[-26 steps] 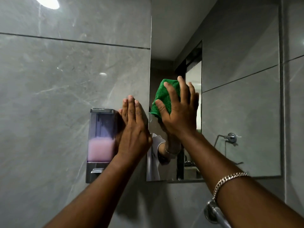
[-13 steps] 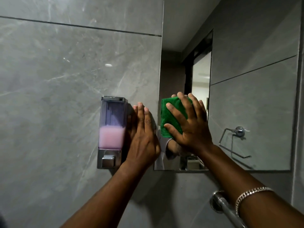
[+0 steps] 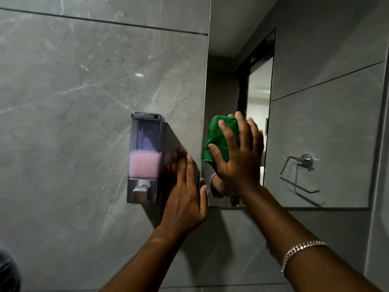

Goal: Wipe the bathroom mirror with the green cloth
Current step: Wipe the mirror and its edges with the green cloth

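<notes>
Right hand (image 3: 237,157) is flat with fingers spread wide over the bunched green cloth (image 3: 216,138), pressing it against the mirror (image 3: 315,70) near its left edge, low down; the broad palm likely keeps the cloth in full contact for the wipe. Left hand (image 3: 185,192) lies open, fingers together, flat on the grey tiled wall (image 3: 73,91) between the soap dispenser (image 3: 145,157) and the mirror edge, holding nothing, probably bracing the body. Most of the glass to the right looks unwiped yet.
</notes>
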Motion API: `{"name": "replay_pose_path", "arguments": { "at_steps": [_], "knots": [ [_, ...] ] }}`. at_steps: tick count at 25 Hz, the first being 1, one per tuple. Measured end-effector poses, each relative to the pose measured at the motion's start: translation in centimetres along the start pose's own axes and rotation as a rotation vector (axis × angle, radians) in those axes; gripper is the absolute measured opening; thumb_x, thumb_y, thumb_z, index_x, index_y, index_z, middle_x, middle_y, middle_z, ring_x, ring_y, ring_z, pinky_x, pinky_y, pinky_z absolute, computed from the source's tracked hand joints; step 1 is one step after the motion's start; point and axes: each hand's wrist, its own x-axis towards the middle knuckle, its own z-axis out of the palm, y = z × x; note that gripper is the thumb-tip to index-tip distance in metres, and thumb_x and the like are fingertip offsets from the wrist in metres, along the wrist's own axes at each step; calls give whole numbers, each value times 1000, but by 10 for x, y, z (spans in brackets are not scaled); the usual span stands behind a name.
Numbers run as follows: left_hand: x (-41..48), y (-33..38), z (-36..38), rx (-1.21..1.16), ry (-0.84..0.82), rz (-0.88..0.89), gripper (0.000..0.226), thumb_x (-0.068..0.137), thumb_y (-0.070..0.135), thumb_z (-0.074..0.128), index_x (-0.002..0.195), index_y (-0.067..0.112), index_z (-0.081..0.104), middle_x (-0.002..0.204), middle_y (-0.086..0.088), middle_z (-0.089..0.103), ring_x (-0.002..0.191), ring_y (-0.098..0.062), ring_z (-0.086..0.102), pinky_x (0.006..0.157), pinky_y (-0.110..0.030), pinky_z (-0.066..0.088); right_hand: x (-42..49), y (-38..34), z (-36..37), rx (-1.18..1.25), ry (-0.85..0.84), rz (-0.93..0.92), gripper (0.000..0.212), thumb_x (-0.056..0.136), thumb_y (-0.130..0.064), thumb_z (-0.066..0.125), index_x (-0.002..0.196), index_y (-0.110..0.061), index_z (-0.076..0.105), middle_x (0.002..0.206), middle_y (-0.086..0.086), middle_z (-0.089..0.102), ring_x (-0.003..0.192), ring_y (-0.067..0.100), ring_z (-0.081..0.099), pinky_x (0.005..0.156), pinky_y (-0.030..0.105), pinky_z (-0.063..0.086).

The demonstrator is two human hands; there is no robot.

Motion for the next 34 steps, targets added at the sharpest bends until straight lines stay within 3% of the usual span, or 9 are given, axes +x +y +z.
{"name": "replay_pose_path", "arguments": {
  "at_steps": [2, 5, 9, 14, 18, 19, 23, 27, 34],
  "knots": [
    [-14, -2, 2, 48, -31, -1, 76, 94, 41, 34, 152, 6, 1, 162, -16, -6, 152, -26, -6, 123, -44, 10, -13, -6, 3, -1, -16, -54, 60, 92, -60, 41, 145, -36, 31, 159, 6, 22, 145, 34, 21, 116, 56, 20],
    [-38, -10, 3, 133, -77, 11, 79, 93, 47, 33, 151, 2, 4, 163, -19, -4, 151, -32, -5, 121, -50, 10, -40, 14, -1, 6, -47, -265, 59, 91, -61, 44, 143, -35, 37, 157, 4, 25, 145, 33, 23, 115, 58, 23],
    [-61, -24, 4, 277, -126, 16, 84, 91, 54, 35, 151, 3, 6, 163, -20, 4, 151, -33, 1, 119, -49, 15, -43, -6, 0, 39, 10, 43, 58, 91, -58, 46, 143, -33, 37, 157, 6, 26, 143, 34, 26, 115, 54, 25],
    [-82, -44, 6, 328, -151, 118, 86, 89, 53, 43, 150, 1, 13, 162, -21, 7, 150, -36, 7, 121, -49, 15, -87, 7, -3, 34, -52, -270, 57, 89, -58, 52, 141, -34, 42, 156, 3, 29, 144, 33, 28, 115, 57, 25],
    [-81, -50, 4, 373, -193, 138, 84, 90, 53, 38, 150, -1, 12, 162, -23, 5, 150, -37, 5, 122, -49, 11, -107, -20, 3, 67, 43, 187, 58, 91, -54, 53, 143, -31, 40, 156, 7, 29, 145, 32, 25, 115, 54, 26],
    [-81, -50, 4, 379, -196, 149, 84, 90, 52, 37, 150, -1, 12, 161, -24, 5, 150, -37, 4, 122, -48, 9, -116, -29, 4, 70, 35, 194, 60, 90, -54, 53, 144, -32, 38, 157, 7, 28, 146, 33, 23, 116, 54, 24],
    [-80, -56, 2, 354, -194, 230, 80, 91, 47, 35, 150, 0, 8, 161, -25, 5, 150, -38, 4, 121, -50, 10, -157, -17, 5, 28, -103, -118, 62, 90, -56, 53, 145, -35, 34, 158, 6, 24, 147, 35, 21, 114, 59, 26],
    [-72, -50, -1, 310, -184, 270, 79, 91, 46, 31, 151, 2, 4, 163, -17, -3, 151, -35, 5, 118, -53, 19, -164, -5, 4, 19, -48, 70, 59, 92, -51, 55, 145, -33, 35, 156, 9, 25, 146, 36, 23, 115, 57, 26],
    [-14, -3, -11, 152, -72, 350, 80, 91, 39, 39, 148, -6, 6, 160, -26, -2, 150, -38, 0, 123, -49, 6, -163, 24, -9, 110, 66, 385, 51, 96, -43, 52, 143, -25, 41, 158, 12, 24, 147, 32, 21, 114, 54, 31]
  ]
}}
